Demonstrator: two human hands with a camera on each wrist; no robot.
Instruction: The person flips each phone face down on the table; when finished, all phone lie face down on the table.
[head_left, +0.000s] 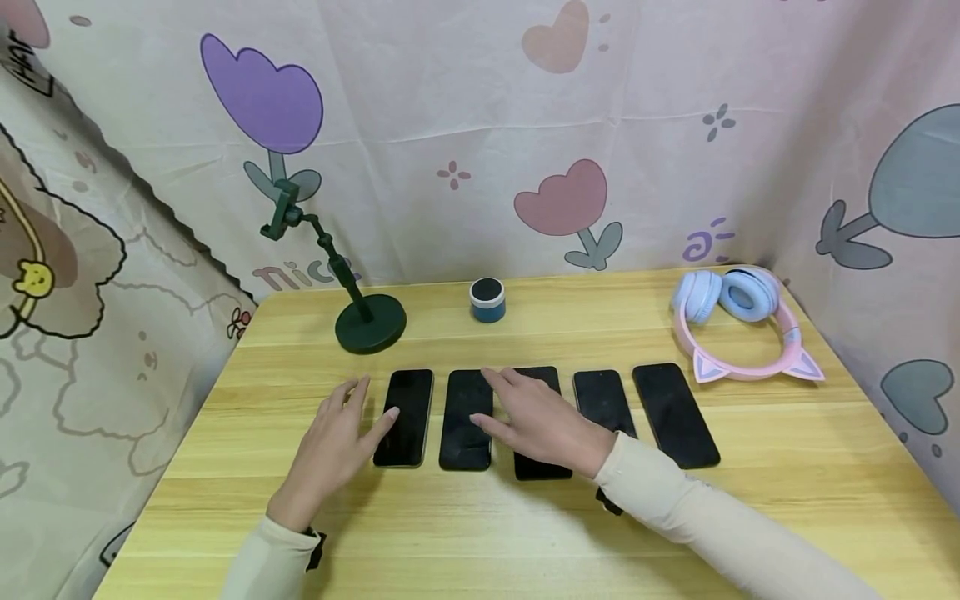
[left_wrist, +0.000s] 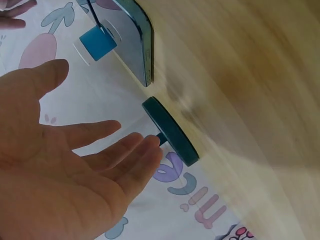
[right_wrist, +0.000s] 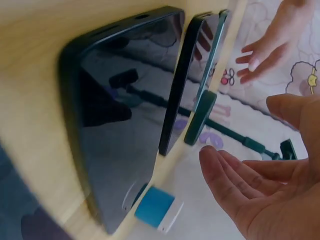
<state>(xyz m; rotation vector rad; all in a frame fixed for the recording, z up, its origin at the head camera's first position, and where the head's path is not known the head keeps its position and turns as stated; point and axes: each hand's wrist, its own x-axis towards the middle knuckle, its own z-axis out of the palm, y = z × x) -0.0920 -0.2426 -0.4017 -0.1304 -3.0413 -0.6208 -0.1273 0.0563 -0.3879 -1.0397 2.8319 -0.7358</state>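
Note:
Several black smartphones lie face up in a row on the table. My left hand (head_left: pixel 330 442) is beside the leftmost phone (head_left: pixel 408 408), fingers spread, its thumb overlapping that phone's left edge in the head view. Over the second phone (head_left: pixel 463 446) and the third phone (head_left: pixel 543 472) reaches my right hand (head_left: pixel 551 425), its fingers extended and holding nothing. It hides part of the third phone. The fourth phone (head_left: pixel 600 395) is partly covered by the right sleeve. At the row's right end lies a slightly slanted phone (head_left: pixel 675 417).
Behind the row stand a dark green phone stand (head_left: pixel 371 323) with a round base and a small blue jar (head_left: pixel 488 302) with a black top. Pink and blue cat-ear headphones (head_left: pixel 750 371) lie at the back right. A patterned curtain (head_left: pixel 420 100) hangs behind the wooden table (head_left: pixel 450 533).

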